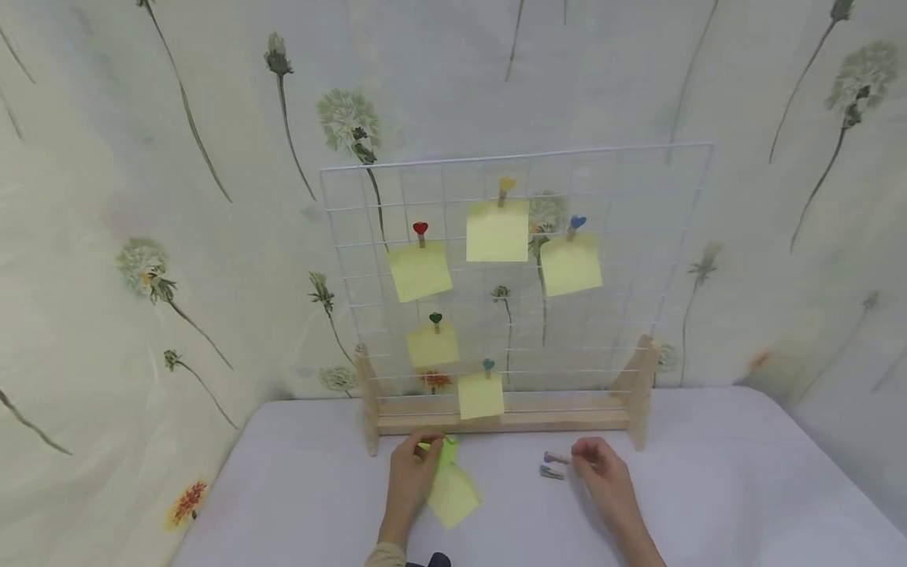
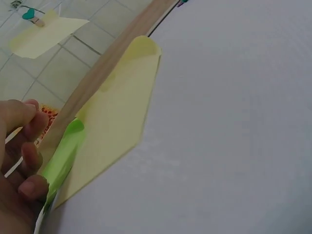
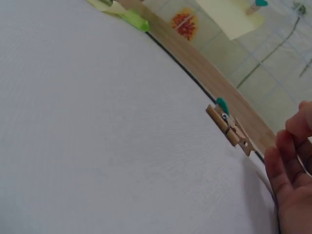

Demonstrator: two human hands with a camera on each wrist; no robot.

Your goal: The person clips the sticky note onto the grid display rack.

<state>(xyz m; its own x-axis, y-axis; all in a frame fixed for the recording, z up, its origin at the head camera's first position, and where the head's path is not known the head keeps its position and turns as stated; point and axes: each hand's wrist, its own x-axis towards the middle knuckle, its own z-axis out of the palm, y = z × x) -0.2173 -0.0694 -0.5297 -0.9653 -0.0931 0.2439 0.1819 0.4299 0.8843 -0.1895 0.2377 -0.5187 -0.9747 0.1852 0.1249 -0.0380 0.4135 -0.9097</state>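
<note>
My left hand (image 1: 412,476), fingers loosely curled, is beside a green sticky note (image 2: 63,156), its fingertips overlapping the note's edge. Next to it on the table lies a pale yellow sticky-note pad (image 1: 453,496) with a raised edge. Thumb and index finger meet above them in the left wrist view, with nothing visible between. My right hand (image 1: 602,476) is just right of two small wooden clothespins (image 3: 226,129), one with a teal top (image 1: 551,472) and one with a purplish top (image 1: 556,457). Its fingers are bent loosely, and no thing shows in them.
Behind the hands stands a white wire grid (image 1: 602,331) on a wooden base (image 1: 567,420). Several yellow notes (image 1: 497,236) hang on it from clothespins with heart tops in red (image 1: 421,228), yellow, blue, green and teal. A flowered cloth backs the white table (image 1: 298,488).
</note>
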